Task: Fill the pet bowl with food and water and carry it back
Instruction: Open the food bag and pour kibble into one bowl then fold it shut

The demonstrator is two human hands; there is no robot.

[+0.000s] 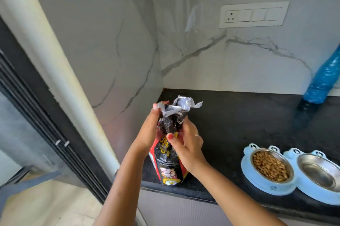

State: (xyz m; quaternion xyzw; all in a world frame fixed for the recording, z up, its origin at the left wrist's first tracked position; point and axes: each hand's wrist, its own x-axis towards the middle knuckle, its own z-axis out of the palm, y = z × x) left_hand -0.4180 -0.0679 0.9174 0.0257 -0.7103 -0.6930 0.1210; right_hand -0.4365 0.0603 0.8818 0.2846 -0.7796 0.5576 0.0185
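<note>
A black and red pet food bag [170, 163] stands upright at the left end of the black counter [230, 124]. Its silver-lined top is crumpled together. My left hand [149, 133] grips the bag's neck from the left, and my right hand [189, 144] squeezes it from the right. To the right sits a light blue double pet bowl [246, 172] with frog eyes on its rim. Its left steel cup [269, 166] holds brown kibble; its right steel cup [320, 171] is bare inside.
A blue plastic bottle [323, 76] leans at the right edge against the marble wall. A white socket and switch plate [253, 14] is on the wall. A white pipe [46, 56] and a dark sliding door frame [36, 115] run down the left.
</note>
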